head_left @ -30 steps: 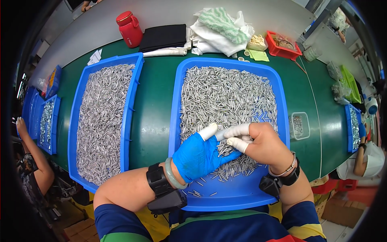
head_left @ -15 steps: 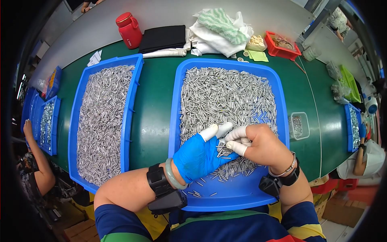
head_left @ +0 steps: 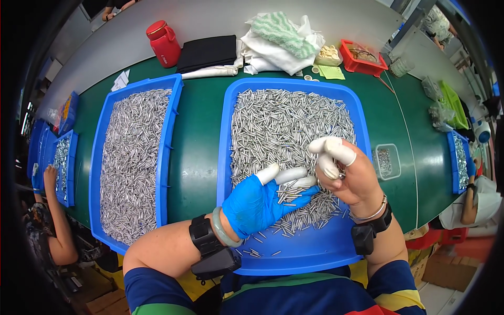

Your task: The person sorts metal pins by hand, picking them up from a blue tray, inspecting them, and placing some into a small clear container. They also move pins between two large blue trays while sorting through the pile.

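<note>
My left hand [head_left: 254,202], in a blue glove with white finger cots, is palm up over the blue tray [head_left: 227,131]. A small bunch of slim silver metal pins [head_left: 289,194] lies across its fingers. Just to its right, my right hand [head_left: 349,170] is raised over the tray's right side, bare apart from white finger cots. Its fingers are curled in, and a glint of metal shows between them; most of what they hold is hidden. Beneath both hands, the tray is heaped with loose metal pins [head_left: 283,121], thinning out toward the near edge.
A second blue tray [head_left: 170,142] full of pins stands at left. A small clear box [head_left: 396,163] with pins is at right. Along the back are a red flask [head_left: 164,44], folded black cloth [head_left: 210,53], towels [head_left: 283,37] and a red basket [head_left: 362,58]. Other people work at both sides.
My right hand has lifted away from the left palm, up and to the right, with its fingers curled. My left hand stays palm up with pins on it.
</note>
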`<state>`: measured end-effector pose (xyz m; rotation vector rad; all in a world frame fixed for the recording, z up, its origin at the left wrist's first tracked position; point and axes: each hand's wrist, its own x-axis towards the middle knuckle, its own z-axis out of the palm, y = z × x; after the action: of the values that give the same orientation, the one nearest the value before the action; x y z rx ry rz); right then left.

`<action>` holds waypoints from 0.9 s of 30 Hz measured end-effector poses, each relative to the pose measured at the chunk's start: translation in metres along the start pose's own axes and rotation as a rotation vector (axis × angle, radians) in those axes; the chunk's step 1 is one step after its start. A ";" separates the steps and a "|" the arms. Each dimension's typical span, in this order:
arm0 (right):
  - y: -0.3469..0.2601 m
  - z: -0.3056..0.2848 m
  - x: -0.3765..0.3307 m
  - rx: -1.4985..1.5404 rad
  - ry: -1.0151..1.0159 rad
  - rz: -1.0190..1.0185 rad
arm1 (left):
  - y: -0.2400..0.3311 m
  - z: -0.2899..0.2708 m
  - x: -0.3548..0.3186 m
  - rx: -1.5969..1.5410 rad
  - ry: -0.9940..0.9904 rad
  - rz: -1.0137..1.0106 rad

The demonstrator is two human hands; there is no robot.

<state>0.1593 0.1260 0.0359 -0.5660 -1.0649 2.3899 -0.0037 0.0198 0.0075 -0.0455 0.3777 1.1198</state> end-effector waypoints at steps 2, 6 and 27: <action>0.001 -0.006 0.003 0.130 -0.023 -0.005 | -0.001 0.003 0.000 -0.011 0.066 0.037; 0.003 -0.014 0.008 0.447 -0.032 -0.021 | -0.001 0.002 0.000 -0.058 0.075 0.068; 0.003 -0.013 0.011 0.648 0.203 -0.054 | 0.000 0.006 -0.005 -0.162 -0.076 0.084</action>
<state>0.1562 0.1377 0.0237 -0.5119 -0.1848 2.3773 -0.0039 0.0165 0.0147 -0.1306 0.2221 1.2297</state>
